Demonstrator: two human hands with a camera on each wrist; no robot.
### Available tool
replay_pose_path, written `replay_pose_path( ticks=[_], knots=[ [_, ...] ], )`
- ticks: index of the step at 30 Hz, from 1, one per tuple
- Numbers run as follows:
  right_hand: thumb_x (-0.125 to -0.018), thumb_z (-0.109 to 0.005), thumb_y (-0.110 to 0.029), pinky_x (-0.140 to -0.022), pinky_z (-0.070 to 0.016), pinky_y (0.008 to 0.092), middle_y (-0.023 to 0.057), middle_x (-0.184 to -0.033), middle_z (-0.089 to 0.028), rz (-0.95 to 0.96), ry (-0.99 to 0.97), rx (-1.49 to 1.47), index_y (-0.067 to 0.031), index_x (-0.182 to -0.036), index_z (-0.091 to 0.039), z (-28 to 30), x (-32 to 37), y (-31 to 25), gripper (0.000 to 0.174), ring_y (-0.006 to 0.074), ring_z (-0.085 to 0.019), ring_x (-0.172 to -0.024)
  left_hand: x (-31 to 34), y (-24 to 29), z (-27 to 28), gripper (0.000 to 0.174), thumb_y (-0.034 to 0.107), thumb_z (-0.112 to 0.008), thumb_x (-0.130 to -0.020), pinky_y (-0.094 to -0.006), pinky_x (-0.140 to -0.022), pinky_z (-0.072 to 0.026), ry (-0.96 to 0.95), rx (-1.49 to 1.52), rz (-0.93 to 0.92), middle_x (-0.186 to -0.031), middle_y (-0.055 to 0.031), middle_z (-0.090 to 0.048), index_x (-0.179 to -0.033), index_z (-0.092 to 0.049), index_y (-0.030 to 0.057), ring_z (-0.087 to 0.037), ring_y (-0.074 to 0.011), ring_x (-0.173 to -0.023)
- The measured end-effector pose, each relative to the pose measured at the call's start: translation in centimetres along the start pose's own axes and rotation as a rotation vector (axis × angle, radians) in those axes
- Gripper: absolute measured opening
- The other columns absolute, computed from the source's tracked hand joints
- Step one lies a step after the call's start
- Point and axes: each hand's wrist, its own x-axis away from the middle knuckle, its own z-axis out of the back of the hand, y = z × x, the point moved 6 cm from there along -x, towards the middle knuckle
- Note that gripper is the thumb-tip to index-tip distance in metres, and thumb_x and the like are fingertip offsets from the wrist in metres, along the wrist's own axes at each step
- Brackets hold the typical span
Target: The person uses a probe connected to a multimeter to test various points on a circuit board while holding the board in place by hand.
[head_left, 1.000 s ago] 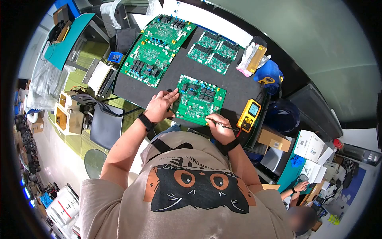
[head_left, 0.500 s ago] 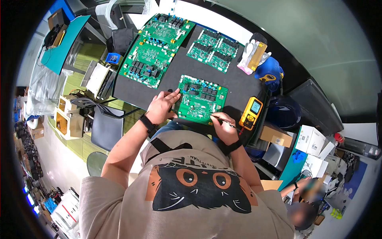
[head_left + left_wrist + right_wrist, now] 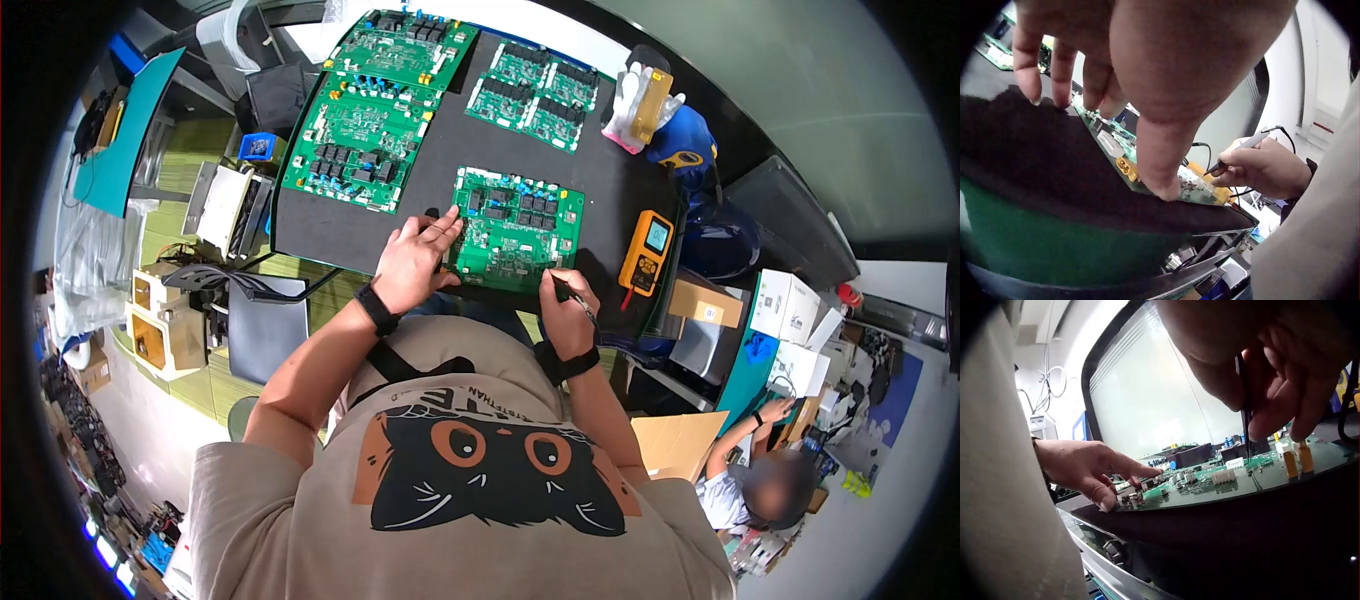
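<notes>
A green circuit board (image 3: 500, 250) with black relays lies near the front edge of the dark-topped table. My left hand (image 3: 410, 265) rests at its left side, fingers extended along the edge and thumb on the near corner (image 3: 1163, 187). Between thumb and fingers, my right hand (image 3: 568, 315) pinches a pen-shaped probe (image 3: 1238, 150) with a grey body, dark tip and black cable. In the right wrist view, the dark tip (image 3: 1249, 447) points down at small parts beside a white connector and yellow connectors. A yellow multimeter (image 3: 646, 255) with a red lead lies to the right.
Larger green boards (image 3: 365, 135) lie at the table's left, and a panel of smaller boards (image 3: 530, 95) at the back. Gloves (image 3: 630, 105) and a blue-and-yellow item (image 3: 683, 138) sit back right. Cardboard boxes (image 3: 705, 300) stand beyond the right edge. Another person's arm (image 3: 745, 430) shows lower right.
The head view has shifted, so the table appears higher. My right hand has turned more upright while still holding the probe near the board's front right. My left hand stays at the board's left edge.
</notes>
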Motion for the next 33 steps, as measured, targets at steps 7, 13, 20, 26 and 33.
replay_pose_path(
  ticks=[7, 13, 20, 26, 33],
  knots=[
    [-0.093, -0.071, -0.012, -0.078, -0.0558, 0.0362, 0.0156, -0.095, -0.070, -0.064, 0.019, 0.074, -0.0013, -0.097, -0.066, -0.5, 1.4, -0.2, 0.012, 0.0286, -0.071, -0.087, 0.5, 0.0, 0.0, 0.089, 0.033, -0.088, -0.064, -0.0386, -0.093, -0.0488, -0.013, -0.002, -0.017, -0.158, 0.0007, -0.045, -0.143, -0.056, 0.0110, -0.053, -0.0250, -0.118],
    [-0.092, -0.070, -0.009, -0.079, -0.0559, 0.0381, 0.0152, -0.095, -0.069, -0.018, 0.063, 0.053, -0.0023, -0.098, -0.063, -0.9, 1.7, -0.6, 0.011, 0.0321, -0.070, -0.089, 0.5, 0.1, 0.4, 0.089, 0.033, -0.088, -0.064, -0.0385, -0.094, -0.0488, -0.009, 0.019, -0.026, -0.158, 0.0002, -0.045, -0.143, -0.056, 0.0110, -0.053, -0.0251, -0.118],
    [-0.092, -0.069, -0.007, -0.080, -0.0550, 0.0371, 0.0153, -0.096, -0.068, 0.032, 0.088, 0.037, -0.0025, -0.099, -0.063, -1.4, 1.5, -0.4, 0.011, 0.0320, -0.069, -0.090, -0.2, -0.1, 0.6, 0.089, 0.029, -0.088, -0.065, -0.0400, -0.104, -0.0452, -0.059, 0.062, 0.003, -0.158, -0.0026, -0.044, -0.144, -0.054, 0.0075, -0.052, -0.0270, -0.121],
    [-0.091, -0.069, -0.004, -0.081, -0.0544, 0.0361, 0.0149, -0.097, -0.068, 0.050, 0.095, 0.050, -0.0023, -0.098, -0.062, -1.3, 1.5, -0.7, 0.010, 0.0308, -0.069, -0.090, -0.2, -0.2, 0.5, 0.089, 0.029, -0.088, -0.065, -0.0403, -0.104, -0.0451, -0.059, 0.056, 0.003, -0.158, -0.0024, -0.044, -0.144, -0.054, 0.0085, -0.052, -0.0271, -0.122],
    [-0.090, -0.069, -0.003, -0.077, -0.0545, 0.0382, 0.0159, -0.095, -0.067, 0.090, 0.109, 0.082, -0.0024, -0.096, -0.062, -1.6, 1.6, -0.8, 0.010, 0.0337, -0.068, -0.087, -0.2, -0.3, 0.5, 0.089, 0.030, -0.088, -0.065, -0.0400, -0.104, -0.0455, -0.063, 0.056, 0.004, -0.158, -0.0020, -0.044, -0.145, -0.054, 0.0092, -0.052, -0.0272, -0.122]
  ],
)
